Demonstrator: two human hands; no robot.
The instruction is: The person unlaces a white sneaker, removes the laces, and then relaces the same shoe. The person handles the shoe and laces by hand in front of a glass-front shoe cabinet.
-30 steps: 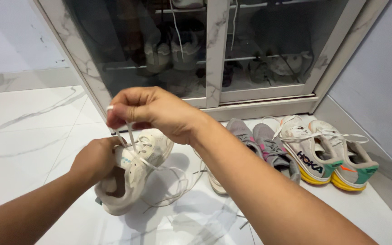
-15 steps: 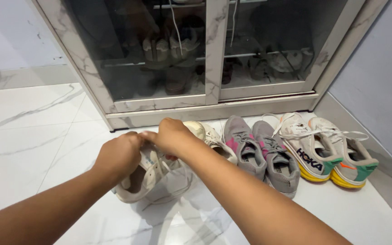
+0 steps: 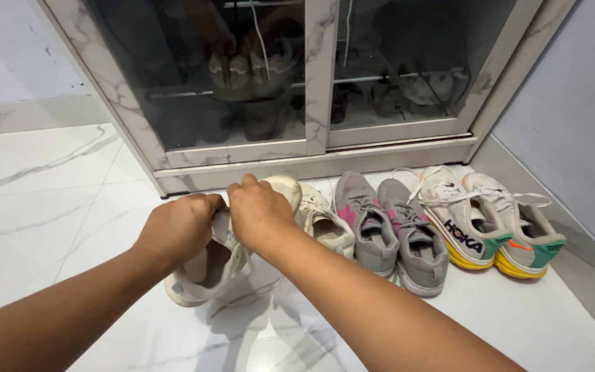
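A cream sneaker [image 3: 204,275] rests on the white marble floor, toe toward the cabinet. My left hand [image 3: 177,227] grips its collar and tongue area from the left. My right hand [image 3: 259,213] is closed over its laces just beside the left hand. A loose white lace [image 3: 246,297] trails on the floor by the shoe's right side. Its cream mate [image 3: 325,224] lies just to the right, partly hidden behind my right forearm.
A pair of grey sneakers with pink accents [image 3: 390,231] and a pair of white sneakers with yellow soles [image 3: 490,224] stand in a row at right. Behind them is a marble-framed glass-door shoe cabinet [image 3: 315,83] with shoes inside. A grey wall [image 3: 573,124] bounds the right.
My right hand came down from chest height, where it pulled the lace up, to the shoe. The sneaker was lowered and moved closer to the row of shoes.
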